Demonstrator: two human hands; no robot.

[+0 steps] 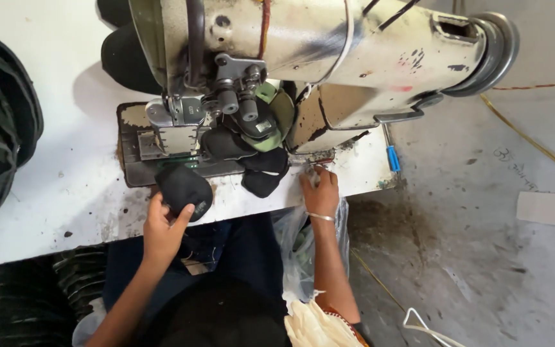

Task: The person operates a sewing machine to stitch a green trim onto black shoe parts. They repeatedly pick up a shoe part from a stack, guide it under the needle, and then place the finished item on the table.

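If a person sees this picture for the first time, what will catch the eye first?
The big worn sewing machine fills the top centre, standing on a stained white table. Below it, the left hand holds a black fabric piece, while the right hand rests at the table edge near more black pieces.

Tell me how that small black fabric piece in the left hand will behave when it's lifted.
The small black fabric piece probably flops: it is bulging and curling over the left hand. It looks light, as fingertips alone pinch it. Being cloth, it seems unlikely to slip or roll.
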